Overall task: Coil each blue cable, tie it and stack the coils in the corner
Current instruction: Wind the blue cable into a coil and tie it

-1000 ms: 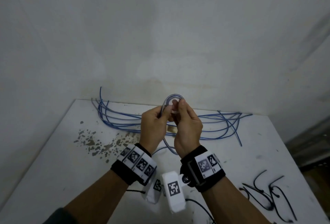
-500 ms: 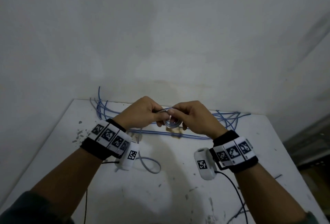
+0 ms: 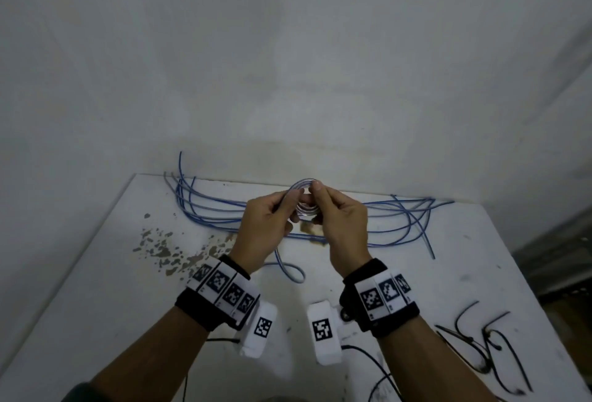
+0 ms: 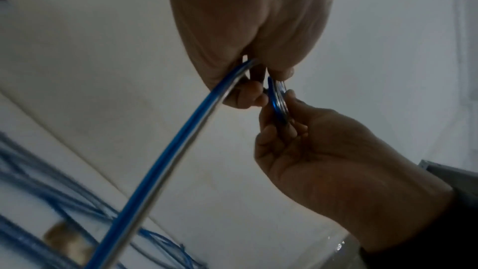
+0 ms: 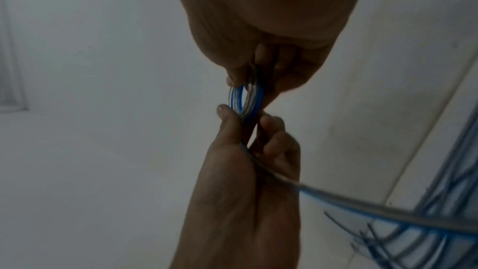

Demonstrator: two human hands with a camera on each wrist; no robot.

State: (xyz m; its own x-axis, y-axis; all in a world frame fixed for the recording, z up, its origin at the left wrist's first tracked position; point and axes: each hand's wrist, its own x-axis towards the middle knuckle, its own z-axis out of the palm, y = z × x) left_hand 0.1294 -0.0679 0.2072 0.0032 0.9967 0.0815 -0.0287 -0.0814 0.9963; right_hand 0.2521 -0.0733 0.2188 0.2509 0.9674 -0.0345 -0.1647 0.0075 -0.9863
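Both hands hold a small coil of blue cable (image 3: 304,198) above the middle of the white table (image 3: 96,289). My left hand (image 3: 272,219) grips the coil's left side and the cable's free length (image 4: 165,161), which runs through its palm. That free length hangs to a loop (image 3: 290,273) on the table. My right hand (image 3: 333,212) pinches the coil (image 5: 245,99) on its right side between thumb and fingers. Several loose blue cables (image 3: 400,225) lie along the wall at the table's far edge.
Black ties (image 3: 480,347) lie at the table's right front. A patch of chipped paint (image 3: 160,248) marks the left side. A small tan scrap (image 3: 312,230) sits under the hands. Walls meet behind the table.
Both wrists have turned so the hands stand upright again and the coil has risen slightly. The free length under the left hand lies in a tighter loop.
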